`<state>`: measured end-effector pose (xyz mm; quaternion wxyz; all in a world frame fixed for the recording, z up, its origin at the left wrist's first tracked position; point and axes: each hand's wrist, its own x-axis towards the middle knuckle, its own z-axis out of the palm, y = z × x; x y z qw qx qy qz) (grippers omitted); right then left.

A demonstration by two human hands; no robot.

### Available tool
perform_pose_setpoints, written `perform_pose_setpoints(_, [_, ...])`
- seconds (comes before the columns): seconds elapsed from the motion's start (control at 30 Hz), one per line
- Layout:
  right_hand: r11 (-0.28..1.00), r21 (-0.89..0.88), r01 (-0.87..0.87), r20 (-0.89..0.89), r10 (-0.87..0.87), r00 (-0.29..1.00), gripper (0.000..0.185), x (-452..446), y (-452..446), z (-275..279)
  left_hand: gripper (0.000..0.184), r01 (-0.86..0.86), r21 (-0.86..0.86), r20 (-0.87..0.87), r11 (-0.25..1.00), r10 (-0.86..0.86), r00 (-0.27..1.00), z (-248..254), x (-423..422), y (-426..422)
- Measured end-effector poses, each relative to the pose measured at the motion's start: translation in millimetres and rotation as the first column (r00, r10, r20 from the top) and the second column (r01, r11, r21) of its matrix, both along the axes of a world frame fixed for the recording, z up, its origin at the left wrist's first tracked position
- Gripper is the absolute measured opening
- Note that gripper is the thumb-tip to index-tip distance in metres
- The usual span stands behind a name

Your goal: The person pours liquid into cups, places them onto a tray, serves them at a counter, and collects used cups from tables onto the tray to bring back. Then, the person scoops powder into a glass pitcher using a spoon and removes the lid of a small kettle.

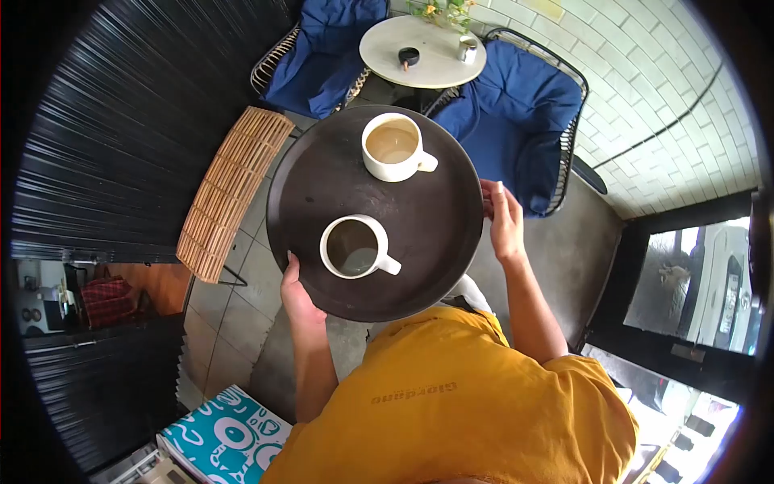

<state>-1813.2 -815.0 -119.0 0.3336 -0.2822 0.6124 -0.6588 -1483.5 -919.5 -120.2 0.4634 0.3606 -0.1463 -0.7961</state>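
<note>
Held out in front of my yellow shirt is a round dark brown tray [419,234]. My left hand [299,294] grips its lower left rim, thumb on top and fingers hidden beneath. On the right side, my right hand [503,218] is closed around the rim, with part of the fingers out of sight. Two white mugs stand upright on the tray. The far mug [393,168] holds a light brown liquid. The near mug [355,269], closer to my left hand, has darker, greyish contents. Both handles point to the right.
Beyond the tray stands a round pale table [379,48] with a small black bowl [409,56], a metal cup [467,50] and a plant [443,11]. Blue-cushioned chairs [524,89] flank it. A wicker bench [230,194] is at left, a teal patterned box [230,436] lower left.
</note>
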Motion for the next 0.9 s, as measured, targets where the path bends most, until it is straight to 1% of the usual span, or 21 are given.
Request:
perform_pose_setpoints(0.03, [1.0,0.013,0.01,0.011,-0.01,1.0,0.052,-13.7,-22.1,-5.5,0.047,-0.03,-0.019,0.047,0.999,0.031,0.998,3.0,-5.0,-15.1])
perform_pose_setpoints(0.07, [1.0,0.007,-0.004,0.031,0.004,1.0,0.049,-29.8,-43.4,-10.8,0.047,-0.061,-0.039,0.095,0.997,0.065,0.993,9.1,-12.3,-30.3])
perform_pose_setpoints(0.1, [0.997,0.077,-0.004,0.017,0.003,1.0,0.047,-44.5,-67.8,-14.3,0.047,-0.11,0.001,0.174,0.994,0.109,0.979,19.4,-22.7,-44.7])
perform_pose_setpoints(0.13, [0.989,0.147,-0.005,0.004,0.004,1.0,0.045,-59.5,-93.6,-18.0,0.047,-0.123,0.0,0.182,0.992,0.121,0.976,15.8,-27.5,-61.7])
perform_pose_setpoints(0.2, [0.959,0.281,-0.038,-0.081,0.063,0.995,0.039,-91.7,-146.3,-31.8,0.045,-0.109,-0.05,0.031,0.993,0.111,0.993,7.4,-34.5,-91.1])
perform_pose_setpoints(0.23, [0.948,0.311,-0.065,-0.076,0.093,0.993,0.04,-111.1,-175.2,-48.0,0.045,-0.156,-0.05,0.098,0.987,0.16,0.982,10.1,-44.9,-107.3])
perform_pose_setpoints(0.3, [0.937,0.334,-0.107,-0.065,0.136,0.989,0.04,-149.4,-243.8,-79.3,0.047,-0.217,-0.038,0.129,0.975,0.22,0.967,15.5,-66.7,-141.9])
perform_pose_setpoints(0.33, [0.934,0.343,-0.096,-0.069,0.127,0.989,0.039,-164.7,-274.9,-91.1,0.049,-0.262,-0.013,0.159,0.965,0.26,0.952,18.0,-75.7,-156.0])
perform_pose_setpoints(0.37, [0.932,0.354,-0.084,-0.073,0.117,0.99,0.038,-178.5,-305.5,-103.8,0.049,-0.271,-0.007,0.175,0.962,0.268,0.947,18.5,-83.9,-171.2])
perform_pose_setpoints(0.4, [0.926,0.365,-0.098,-0.058,0.128,0.99,0.038,-190.4,-334.4,-116.8,0.048,-0.297,0.015,0.168,0.955,0.29,0.942,17.3,-91.4,-184.1])
perform_pose_setpoints(0.47, [0.942,0.329,-0.06,-0.055,0.083,0.995,0.038,-213.5,-392.0,-142.8,0.048,-0.327,0.036,0.165,0.944,0.318,0.934,16.4,-104.6,-206.6])
perform_pose_setpoints(0.5, [0.917,0.393,-0.072,-0.063,0.105,0.992,0.044,-225.5,-419.8,-159.0,0.048,-0.33,0.05,0.13,0.943,0.321,0.938,15.4,-110.8,-218.4])
perform_pose_setpoints(0.53, [0.913,0.4,-0.08,-0.056,0.111,0.992,0.044,-234.3,-445.0,-169.6,0.047,-0.331,0.067,0.096,0.941,0.324,0.941,13.4,-117.1,-230.8])
perform_pose_setpoints(0.57, [0.901,0.422,-0.098,0.002,0.107,0.994,0.046,-240.7,-465.9,-179.8,0.047,-0.336,0.075,0.106,0.939,0.328,0.939,9.8,-123.2,-242.0])
perform_pose_setpoints(0.6, [0.888,0.446,-0.117,0.06,0.101,0.993,0.049,-245.8,-484.7,-190.9,0.047,-0.382,0.069,0.152,0.922,0.369,0.917,5.6,-128.7,-251.4])
perform_pose_setpoints(0.63, [0.868,0.475,-0.145,0.094,0.114,0.989,0.056,-251.1,-501.8,-200.9,0.047,-0.425,0.06,0.198,0.903,0.406,0.892,3.1,-132.4,-260.8])
perform_pose_setpoints(0.67, [0.862,0.485,-0.149,0.099,0.115,0.988,0.056,-253.4,-513.8,-211.1,0.047,-0.427,0.07,0.207,0.902,0.406,0.89,2.2,-134.7,-268.6])
perform_pose_setpoints(0.73, [0.825,0.546,-0.147,0.205,0.038,0.978,0.063,-256.9,-536.7,-232.6,0.046,-0.385,0.071,0.104,0.92,0.377,0.92,2.2,-141.0,-283.3])
perform_pose_setpoints(0.77, [0.791,0.594,-0.147,0.196,0.035,0.98,0.067,-256.9,-546.7,-243.6,0.046,-0.393,0.08,0.11,0.916,0.384,0.917,2.2,-144.9,-289.6])
perform_pose_setpoints(0.87, [0.752,0.634,-0.177,0.203,0.059,0.978,0.067,-251.3,-565.2,-265.7,0.046,-0.4,0.091,0.142,0.912,0.386,0.912,2.8,-150.2,-307.4])
perform_pose_setpoints(0.9, [0.767,0.624,-0.152,0.213,0.02,0.977,0.067,-248.6,-568.3,-270.3,0.046,-0.417,0.091,0.185,0.904,0.396,0.899,1.9,-152.0,-311.2])
